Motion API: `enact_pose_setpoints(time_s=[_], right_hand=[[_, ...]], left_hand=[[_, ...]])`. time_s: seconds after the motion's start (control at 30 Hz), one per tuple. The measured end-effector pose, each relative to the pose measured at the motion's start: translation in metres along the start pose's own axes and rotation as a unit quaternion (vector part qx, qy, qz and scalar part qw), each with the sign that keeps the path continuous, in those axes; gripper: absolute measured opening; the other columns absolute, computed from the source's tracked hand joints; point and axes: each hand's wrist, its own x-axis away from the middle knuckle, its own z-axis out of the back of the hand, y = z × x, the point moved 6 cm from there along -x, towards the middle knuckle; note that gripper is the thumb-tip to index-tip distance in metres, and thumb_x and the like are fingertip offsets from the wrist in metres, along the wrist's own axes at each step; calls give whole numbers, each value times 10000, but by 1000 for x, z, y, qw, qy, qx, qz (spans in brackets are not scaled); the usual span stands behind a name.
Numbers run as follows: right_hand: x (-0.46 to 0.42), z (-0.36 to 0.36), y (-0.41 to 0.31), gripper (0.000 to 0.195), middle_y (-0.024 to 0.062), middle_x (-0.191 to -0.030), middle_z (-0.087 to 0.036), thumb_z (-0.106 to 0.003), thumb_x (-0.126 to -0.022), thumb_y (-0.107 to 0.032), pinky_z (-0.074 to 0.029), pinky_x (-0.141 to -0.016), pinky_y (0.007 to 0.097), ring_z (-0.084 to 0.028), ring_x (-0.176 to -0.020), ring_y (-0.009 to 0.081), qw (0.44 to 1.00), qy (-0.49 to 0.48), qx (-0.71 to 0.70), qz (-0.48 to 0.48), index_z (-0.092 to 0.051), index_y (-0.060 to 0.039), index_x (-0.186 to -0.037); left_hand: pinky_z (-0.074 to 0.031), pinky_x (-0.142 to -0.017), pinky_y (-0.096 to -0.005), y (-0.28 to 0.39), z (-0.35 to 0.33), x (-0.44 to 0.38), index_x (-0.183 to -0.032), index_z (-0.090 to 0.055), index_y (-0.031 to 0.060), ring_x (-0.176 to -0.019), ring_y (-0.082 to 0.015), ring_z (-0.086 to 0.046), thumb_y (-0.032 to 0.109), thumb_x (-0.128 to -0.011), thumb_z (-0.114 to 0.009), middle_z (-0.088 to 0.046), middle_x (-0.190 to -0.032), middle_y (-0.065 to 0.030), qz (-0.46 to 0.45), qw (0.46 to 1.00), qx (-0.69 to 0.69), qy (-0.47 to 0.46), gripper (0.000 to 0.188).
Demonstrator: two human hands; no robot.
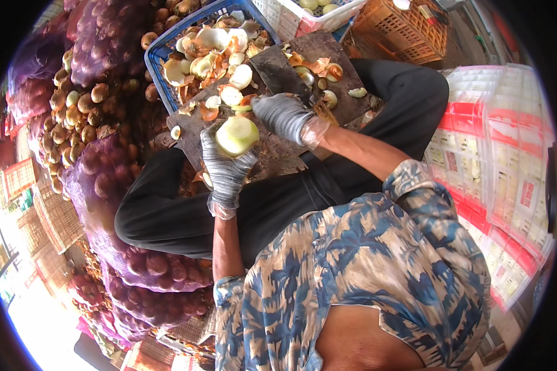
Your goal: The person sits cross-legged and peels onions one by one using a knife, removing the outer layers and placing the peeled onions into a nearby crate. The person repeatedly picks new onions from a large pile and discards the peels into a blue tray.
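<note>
My left hand (229, 162), in a grey knit glove, holds a peeled pale onion (237, 135) with its flat cut face up. My right hand (285, 116), gloved alike, is curled just right of the onion, beside the handle of a broad dark cleaver (278, 70); whether its fingers grip the handle I cannot tell. The cleaver's blade lies across a dark wooden board (278, 157). Onion ends and brown skins (209, 113) are scattered on the board. Beyond it, a blue plastic basket (160, 53) is heaped with onion skins and trimmings.
Loose unpeeled onions (88, 102) and purple mesh sacks of onions (97, 185) are piled at the left. A white crate (301, 21) with peeled onions stands at the back, an orange crate (399, 32) beside it. Bagged crates with red bands (473, 171) are stacked at the right.
</note>
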Motion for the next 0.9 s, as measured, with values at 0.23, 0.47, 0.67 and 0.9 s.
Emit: enact_pose_setpoints(time_s=[0.23,0.47,0.67,0.9], right_hand=[[39,-15,44,159,98,-706,-639,-601,-825,-170,-485,-518,358,-627,-591,222,960,22,-268,-77,-615,-53,-932],[64,-72,50,187,34,-646,-581,-592,-880,-192,-438,-426,258,-559,-519,95,816,-62,-559,-131,-620,-44,-990],[66,-57,44,162,-7,-649,-574,-592,-887,-150,-403,-416,237,-503,-472,74,787,-76,-571,-219,-634,-44,-1002],[61,-51,37,162,28,-660,-567,-611,-882,-159,-400,-482,287,-506,-543,108,873,-56,-461,-151,-616,-39,-990]], left_hand=[[-518,-825,-402,-24,2,-2,-1292,-428,10,-1011,-310,-583,382,-791,-683,-562,-1158,-171,204,864,459,30,675],[-509,-798,-378,-37,-23,-50,-1321,-417,78,-1039,-320,-551,492,-830,-588,-517,-1225,-205,291,754,587,-46,665],[-504,-886,-423,81,-72,-188,-1310,-390,26,-1059,-360,-583,478,-950,-439,-530,-1210,-245,57,844,480,-231,580],[-497,-642,-294,-64,128,-241,-1138,-573,56,-786,-186,-643,357,-939,-513,-674,-981,-116,153,940,293,82,366]])
